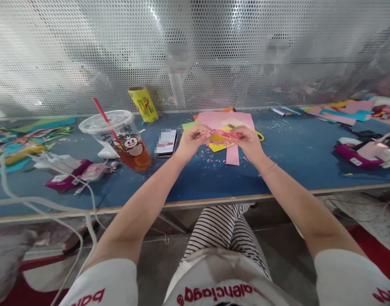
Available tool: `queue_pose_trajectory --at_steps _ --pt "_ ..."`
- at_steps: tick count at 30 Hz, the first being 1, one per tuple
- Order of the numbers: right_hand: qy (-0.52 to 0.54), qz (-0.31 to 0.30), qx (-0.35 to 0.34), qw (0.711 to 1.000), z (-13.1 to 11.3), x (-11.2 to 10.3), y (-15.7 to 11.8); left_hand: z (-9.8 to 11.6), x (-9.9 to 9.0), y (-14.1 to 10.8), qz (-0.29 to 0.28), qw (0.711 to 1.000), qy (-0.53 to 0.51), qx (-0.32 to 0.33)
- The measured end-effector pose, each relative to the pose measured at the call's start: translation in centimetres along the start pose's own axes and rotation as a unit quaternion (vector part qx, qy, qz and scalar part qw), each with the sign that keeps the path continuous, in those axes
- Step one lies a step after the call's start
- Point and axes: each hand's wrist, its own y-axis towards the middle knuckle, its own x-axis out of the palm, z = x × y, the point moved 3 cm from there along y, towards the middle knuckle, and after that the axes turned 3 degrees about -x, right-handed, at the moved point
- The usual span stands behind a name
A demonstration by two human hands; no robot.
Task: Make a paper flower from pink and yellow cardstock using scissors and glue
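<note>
Between my hands stretches a strip of fringed pink paper (227, 135), held above the blue table. My left hand (195, 138) is closed on its left end, fingertips pinched. The right end is pinched by my right hand (246, 138). Under and behind the strip lie a pink paper sheet (242, 120), a piece of yellow paper (216, 147) and a narrow pink paper strip (232, 156). A yellow scissors handle (261, 136) shows just beyond my right hand, the rest partly hidden. Small pink paper snippets are scattered beneath.
A plastic drink cup (134, 148) with a red straw stands left, near a phone (166, 142) and a yellow roll (143, 104). Purple power strips (69, 175) with cables lie on both sides. Pens (284, 111) and coloured paper (344, 111) sit right. A perforated metal screen (214, 55) rises behind.
</note>
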Motion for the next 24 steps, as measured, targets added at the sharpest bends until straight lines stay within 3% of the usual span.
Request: queue_pose_trajectory --at_steps 2,4,8,10,14,19,21,24 --pt "-0.09 0.044 -0.094 0.991 -1.1 -0.6 -0.1 0.1 0.0 0.0 -0.008 1.0 -0.021 -0.018" --pt "-0.158 0.07 -0.158 0.972 -2.1 -0.9 -0.4 -0.1 -0.1 -0.1 0.0 0.994 -0.07 -0.08" --pt "-0.235 0.06 -0.185 0.952 -3.0 -0.5 -0.7 -1.0 0.4 -0.5 -0.027 0.958 -0.145 -0.246" --pt "-0.241 0.041 -0.179 0.953 -2.9 -0.2 -0.7 -1.3 0.6 -0.6 -0.037 0.947 -0.146 -0.283" --pt "-0.229 0.006 -0.138 0.964 -2.0 0.0 -0.5 -1.6 0.2 -0.4 0.018 0.955 -0.132 -0.264" --pt "-0.217 0.041 -0.05 0.974 -1.1 -0.6 -0.4 -1.9 -0.6 -0.1 0.058 0.961 -0.131 -0.236" --pt "-0.244 0.039 -0.064 0.967 -1.4 -0.6 -0.5 -2.0 -0.5 -0.1 0.058 0.964 -0.122 -0.228" --pt "-0.287 -0.034 -0.113 0.951 -2.0 0.4 -0.8 -1.9 0.0 -0.3 0.044 0.971 -0.101 -0.213"
